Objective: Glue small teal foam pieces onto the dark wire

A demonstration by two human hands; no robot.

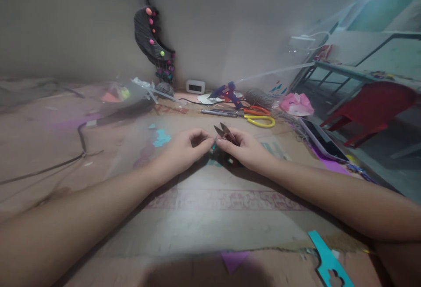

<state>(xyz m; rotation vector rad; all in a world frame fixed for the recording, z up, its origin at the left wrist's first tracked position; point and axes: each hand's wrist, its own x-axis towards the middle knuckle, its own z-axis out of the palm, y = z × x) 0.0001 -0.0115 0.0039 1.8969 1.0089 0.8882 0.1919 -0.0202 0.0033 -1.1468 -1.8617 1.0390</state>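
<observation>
My left hand is closed in a pinch over the cardboard sheet. A tiny teal piece shows at its fingertips; its exact shape is too small to make out. Facing it, my right hand is closed around small dark-bladed snips, whose two blades point up and left, slightly apart. The right thumb and fingertips almost meet the left ones at the teal piece. The snips' handles are hidden in the right palm. Left of the hands lie several small teal cut-outs.
Orange-handled scissors and yellow-handled scissors lie beyond my hands. Behind them are a glue gun, grey yarn and a small clock. A phone lies right; a cut teal strip is near the front.
</observation>
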